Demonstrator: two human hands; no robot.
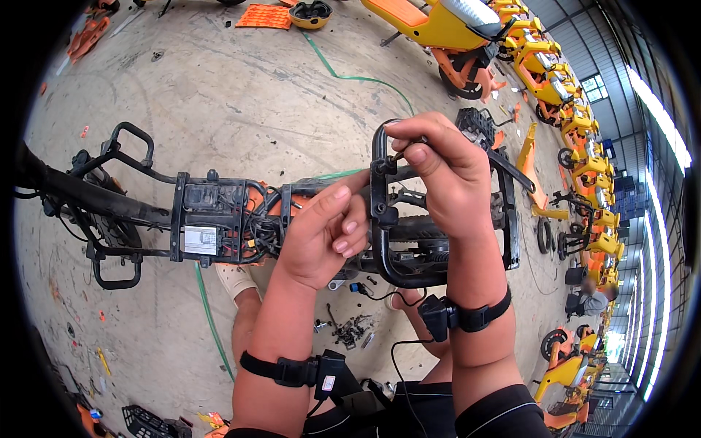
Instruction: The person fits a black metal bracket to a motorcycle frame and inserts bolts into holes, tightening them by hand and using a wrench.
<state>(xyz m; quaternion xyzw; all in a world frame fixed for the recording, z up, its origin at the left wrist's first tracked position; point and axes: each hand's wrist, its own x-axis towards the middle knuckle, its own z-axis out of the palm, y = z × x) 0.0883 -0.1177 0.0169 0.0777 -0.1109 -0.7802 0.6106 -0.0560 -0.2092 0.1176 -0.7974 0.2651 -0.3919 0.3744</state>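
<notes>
Head view: two hands at work on a stripped black scooter frame [146, 201] lying across the concrete floor [219, 95].

Left hand [325, 237] curls loosely against a black upright bracket [380, 204], seemingly to steady it; nothing is clamped in it. Right hand [442, 179] pinches a small fastener or tool at the bracket's top, too small to identify. Loose screws [350, 332] lie below; yellow scooters [467, 29] stand beyond.

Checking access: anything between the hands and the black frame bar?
Nothing visible. Right hand already pinches a small tool at the frame bar; left hand touches the bar from the other side.
</notes>
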